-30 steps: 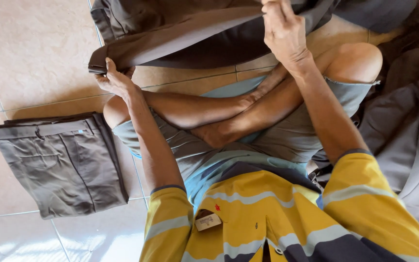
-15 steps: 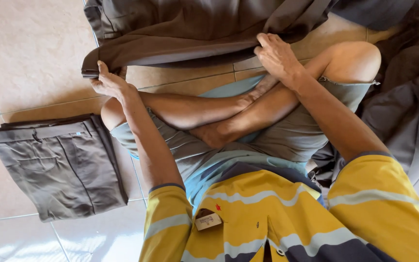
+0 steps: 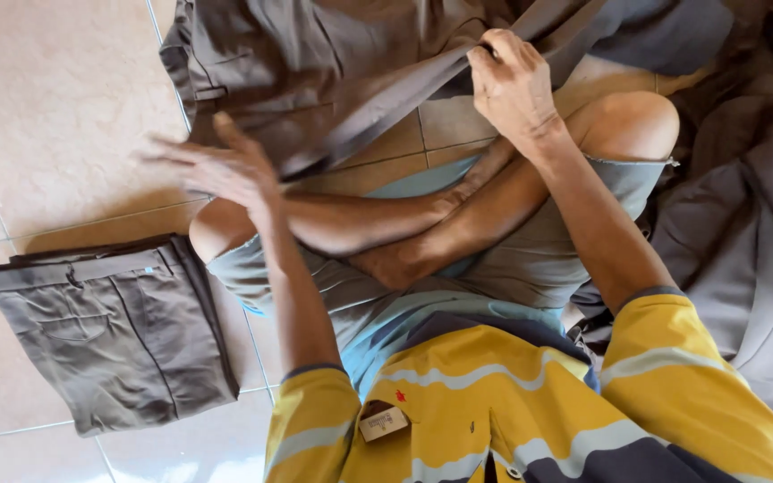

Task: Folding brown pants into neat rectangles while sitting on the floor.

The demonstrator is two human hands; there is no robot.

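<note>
Across twelve o'clock the brown trousers (image 3: 315, 72) lie spread on the tiled floor (image 3: 38, 107), flat enough to be worked over. At three o'clock is a heap of grey garments (image 3: 744, 233), at eight a folded pair of trousers (image 3: 109, 326) set aside. The right hand (image 3: 516, 85) pinches a fold with closed fingers, lower than half a second ago. The left hand (image 3: 216, 165), fingers spread and blurred, has let go of the hem.
</note>
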